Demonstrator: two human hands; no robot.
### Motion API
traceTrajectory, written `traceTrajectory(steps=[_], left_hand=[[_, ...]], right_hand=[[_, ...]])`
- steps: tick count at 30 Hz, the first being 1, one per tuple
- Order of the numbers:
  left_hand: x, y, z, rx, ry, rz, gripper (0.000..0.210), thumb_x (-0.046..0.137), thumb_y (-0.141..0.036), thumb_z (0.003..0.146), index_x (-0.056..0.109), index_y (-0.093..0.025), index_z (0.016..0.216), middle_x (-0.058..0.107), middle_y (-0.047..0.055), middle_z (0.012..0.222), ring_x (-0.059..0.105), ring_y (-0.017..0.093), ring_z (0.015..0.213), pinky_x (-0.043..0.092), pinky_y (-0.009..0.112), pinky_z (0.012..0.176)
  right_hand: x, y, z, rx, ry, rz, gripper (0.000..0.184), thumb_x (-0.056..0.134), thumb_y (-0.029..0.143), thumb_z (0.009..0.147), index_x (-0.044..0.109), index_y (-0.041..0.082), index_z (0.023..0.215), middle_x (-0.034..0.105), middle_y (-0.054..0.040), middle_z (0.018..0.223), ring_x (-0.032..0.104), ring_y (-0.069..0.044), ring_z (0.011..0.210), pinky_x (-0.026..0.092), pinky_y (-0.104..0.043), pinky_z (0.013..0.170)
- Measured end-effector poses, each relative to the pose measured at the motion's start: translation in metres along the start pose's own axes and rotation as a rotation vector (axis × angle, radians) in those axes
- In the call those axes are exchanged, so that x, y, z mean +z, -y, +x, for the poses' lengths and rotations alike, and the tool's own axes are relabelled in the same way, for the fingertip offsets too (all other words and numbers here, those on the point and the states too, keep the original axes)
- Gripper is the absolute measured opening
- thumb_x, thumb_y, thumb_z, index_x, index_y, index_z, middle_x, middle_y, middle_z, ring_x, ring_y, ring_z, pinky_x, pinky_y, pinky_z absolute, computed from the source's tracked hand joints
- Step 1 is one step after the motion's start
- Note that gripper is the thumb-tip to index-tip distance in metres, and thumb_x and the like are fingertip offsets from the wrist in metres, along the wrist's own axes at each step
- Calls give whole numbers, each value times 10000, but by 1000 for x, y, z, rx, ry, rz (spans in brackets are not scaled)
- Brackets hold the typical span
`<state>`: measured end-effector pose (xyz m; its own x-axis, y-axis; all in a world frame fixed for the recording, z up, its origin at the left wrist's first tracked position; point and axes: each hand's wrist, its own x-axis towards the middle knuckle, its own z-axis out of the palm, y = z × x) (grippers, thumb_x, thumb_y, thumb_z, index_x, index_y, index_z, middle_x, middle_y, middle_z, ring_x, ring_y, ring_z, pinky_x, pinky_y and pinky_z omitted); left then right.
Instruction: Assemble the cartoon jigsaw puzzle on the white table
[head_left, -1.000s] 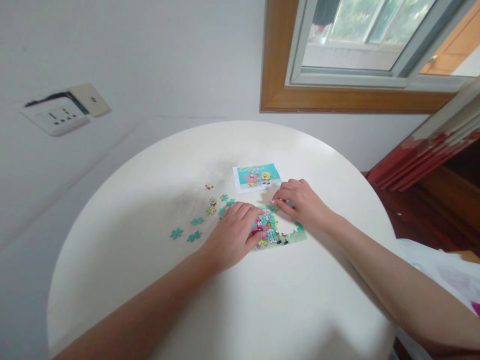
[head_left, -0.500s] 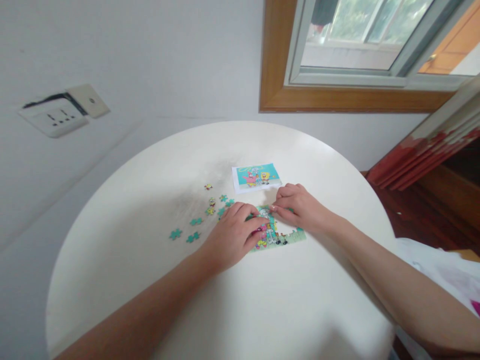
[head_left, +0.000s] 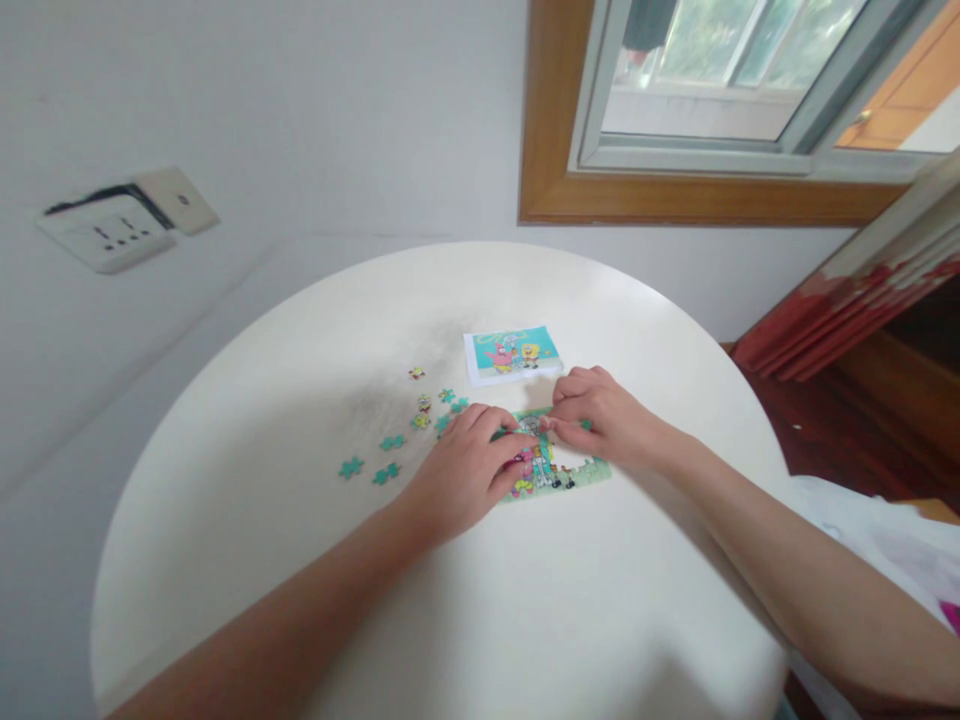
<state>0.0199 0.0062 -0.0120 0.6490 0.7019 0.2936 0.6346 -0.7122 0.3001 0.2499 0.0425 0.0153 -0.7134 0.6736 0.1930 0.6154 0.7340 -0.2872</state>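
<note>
A partly assembled cartoon jigsaw puzzle point(head_left: 534, 470) lies flat on the white round table, with a gap showing bare table on its right side. My left hand point(head_left: 472, 460) rests across the puzzle's left part, its fingers stretched out and apart, covering that side. At the upper middle, my right hand point(head_left: 592, 412) has thumb and fingers pinched together on a puzzle piece, which they mostly hide. Several loose pieces lie left of my left hand: teal ones point(head_left: 387, 473) and yellow ones point(head_left: 421, 422). Behind the puzzle sits a printed reference picture point(head_left: 517, 352) of the cartoon figures.
The white round table point(head_left: 300, 560) stands close to the wall. A wall socket point(head_left: 112, 235) is at the left, and a wood-framed window point(head_left: 551, 190) is at the upper right. A red and white curtain point(head_left: 847, 300) and a white plastic bag point(head_left: 862, 540) are at the right.
My right fingertips have shifted slightly down and press closer onto the puzzle. My left hand and the loose pieces stay where they were.
</note>
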Motion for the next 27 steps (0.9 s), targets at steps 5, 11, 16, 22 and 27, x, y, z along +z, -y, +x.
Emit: traceTrajectory(steps=[5, 11, 16, 22, 27], left_hand=[[0, 0, 0, 1, -4, -1, 242, 557, -304, 915, 662, -243, 1124, 562, 77, 1082, 481, 246, 1063, 416, 423, 938], [-1, -1, 0, -2, 8, 6, 240, 555, -303, 915, 664, -239, 1118, 562, 82, 1084, 482, 252, 1061, 421, 432, 932], [-2, -2, 0, -6, 5, -2, 229, 569, -296, 907, 669, -243, 1106, 565, 81, 1080, 482, 254, 1062, 421, 433, 930], [-2, -1, 1, -9, 9, -4, 232, 564, -302, 910, 668, -243, 1108, 566, 79, 1080, 480, 251, 1061, 416, 432, 939], [-1, -1, 0, -8, 11, -6, 237, 558, -300, 913, 664, -245, 1117, 563, 82, 1094, 477, 254, 1071, 411, 435, 943]], right_hand=[[-1, 0, -1, -8, 11, 3, 307, 485, 332, 932, 673, 189, 736, 597, -25, 778, 495, -163, 803, 259, -325, 741], [-2, -1, -3, -18, 18, 33, 311, 516, 330, 915, 650, 190, 671, 597, -11, 754, 508, -152, 784, 267, -320, 736], [-5, -1, -4, -38, 14, 68, 304, 539, 309, 904, 646, 186, 648, 602, -13, 731, 519, -145, 762, 280, -314, 737], [-5, -1, -5, -50, 29, 84, 301, 560, 293, 888, 636, 181, 619, 598, -8, 708, 524, -136, 735, 288, -302, 727], [-6, 0, -6, -54, 46, 91, 286, 564, 278, 884, 639, 185, 625, 586, 2, 684, 521, -127, 716, 290, -301, 737]])
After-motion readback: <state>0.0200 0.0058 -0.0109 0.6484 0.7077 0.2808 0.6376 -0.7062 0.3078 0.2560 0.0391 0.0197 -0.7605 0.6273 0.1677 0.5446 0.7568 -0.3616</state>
